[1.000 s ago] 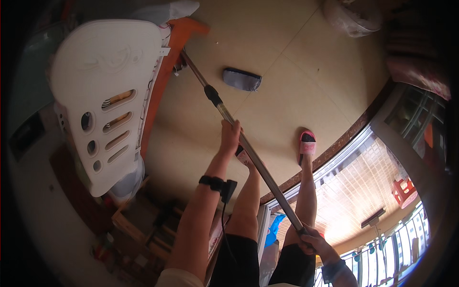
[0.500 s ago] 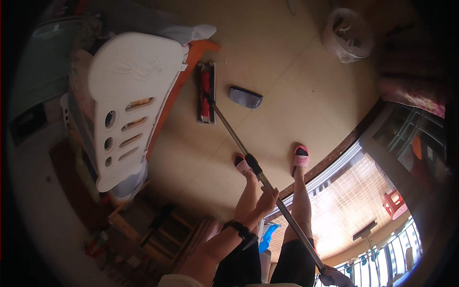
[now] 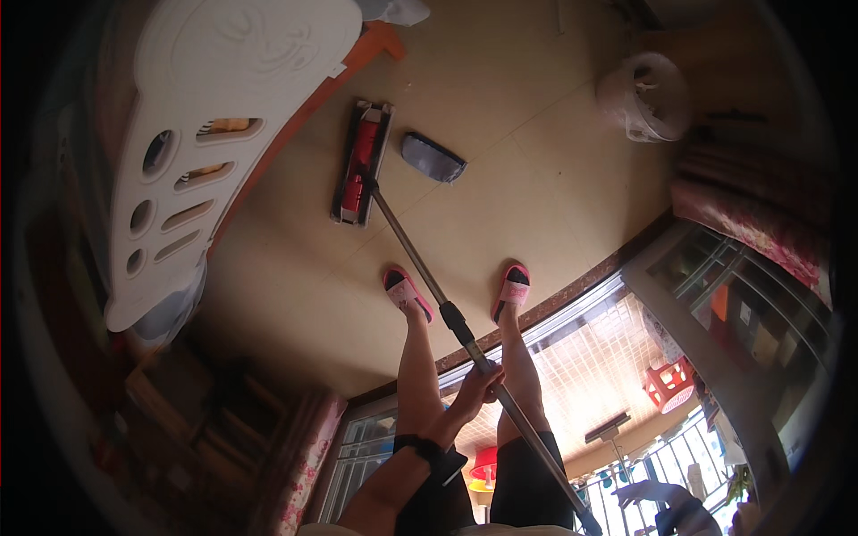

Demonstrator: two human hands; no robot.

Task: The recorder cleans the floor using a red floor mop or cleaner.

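Observation:
My left hand [image 3: 478, 390] is wrapped round the metal pole [image 3: 527, 433] of a flat mop, below its black collar. The mop's long red and dark head [image 3: 362, 152] rests on the tiled floor, ahead and to the left. My right hand [image 3: 645, 493] is off the pole at the lower right, its fingers stretched out toward the dark pole end [image 3: 588, 521], with a gap between them. A grey, flat, round-cornered piece [image 3: 433, 158] with a dark edge lies on the floor just right of the mop head; its kind is unclear.
A white panel with slots [image 3: 214, 134] and an orange base [image 3: 335, 80] stand at the left. A whitish bin [image 3: 645, 96] stands at the far right. Behind my slippered feet runs a door sill [image 3: 572, 295], with a tiled balcony, a red stool [image 3: 668, 384] and railings beyond.
My right hand has let go of the pole's end and moved right, fingers extended. My left hand keeps its grip. The view has shifted; the mop head is now more tilted.

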